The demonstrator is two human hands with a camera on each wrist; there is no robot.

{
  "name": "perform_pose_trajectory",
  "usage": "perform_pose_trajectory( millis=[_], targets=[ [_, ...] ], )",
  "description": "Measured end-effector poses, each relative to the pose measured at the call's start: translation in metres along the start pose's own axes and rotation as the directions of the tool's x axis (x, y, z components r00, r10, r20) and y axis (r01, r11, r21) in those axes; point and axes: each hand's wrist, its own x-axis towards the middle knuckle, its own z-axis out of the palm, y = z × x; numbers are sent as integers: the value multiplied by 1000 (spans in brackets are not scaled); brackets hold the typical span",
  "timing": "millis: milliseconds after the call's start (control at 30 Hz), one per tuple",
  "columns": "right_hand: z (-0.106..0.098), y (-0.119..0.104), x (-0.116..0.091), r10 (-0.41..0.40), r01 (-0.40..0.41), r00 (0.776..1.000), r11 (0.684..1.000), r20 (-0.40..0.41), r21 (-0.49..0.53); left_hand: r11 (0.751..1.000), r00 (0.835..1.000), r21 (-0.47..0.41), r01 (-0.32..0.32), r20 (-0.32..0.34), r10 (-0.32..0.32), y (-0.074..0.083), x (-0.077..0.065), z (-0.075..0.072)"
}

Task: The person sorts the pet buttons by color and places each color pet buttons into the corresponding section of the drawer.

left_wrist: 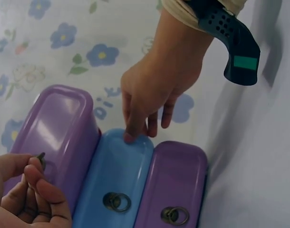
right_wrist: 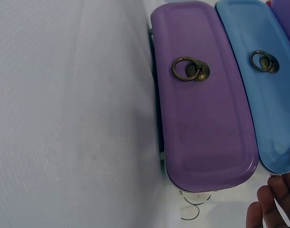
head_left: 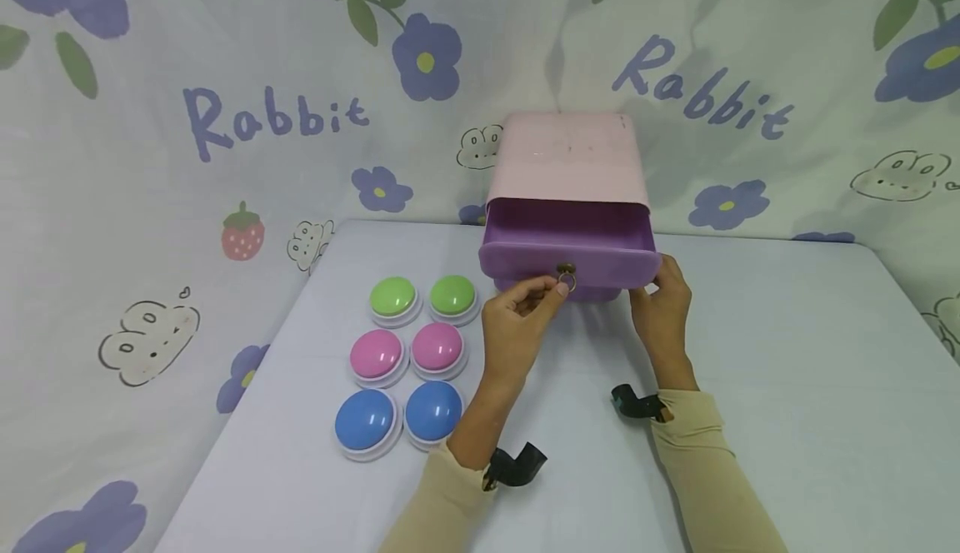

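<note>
A pink cabinet (head_left: pixel 570 157) has its purple top drawer (head_left: pixel 517 263) pulled out, and the visible inside holds nothing. My left hand (head_left: pixel 513 332) pinches the brass ring pull (head_left: pixel 572 282) on that drawer's front between thumb and fingers. Below it, the blue middle drawer (left_wrist: pixel 121 166) and the purple bottom drawer (right_wrist: pixel 207 128) are flush with each other, each with a ring hanging loose. At the cabinet's right side, my right hand (head_left: pixel 662 311) touches the end of the blue drawer's front with a fingertip or thumb. Its other fingers hang relaxed beside the cabinet.
Left of the cabinet, round push-lights or buttons stand in pairs on the white table (head_left: pixel 810 420): green (head_left: pixel 392 296), pink (head_left: pixel 376 354) and blue (head_left: pixel 364 419). My left forearm passes close to the nearer blue one. A patterned cloth (head_left: pixel 285 28) hangs behind the cabinet.
</note>
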Motion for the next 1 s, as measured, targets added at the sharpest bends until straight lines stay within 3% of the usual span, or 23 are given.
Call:
perform_pose_trajectory(
  millis=[633, 1000],
  targets=[
    [-2, -3, 2, 25, -25, 1000, 999, -3, -48, 999, 1000, -20, 30, 1, -30, 3, -8, 0],
    [-1, -3, 2, 32, -32, 999, 999, 4, -25, 999, 999, -35, 36, 0, -36, 5, -14, -1]
  ],
)
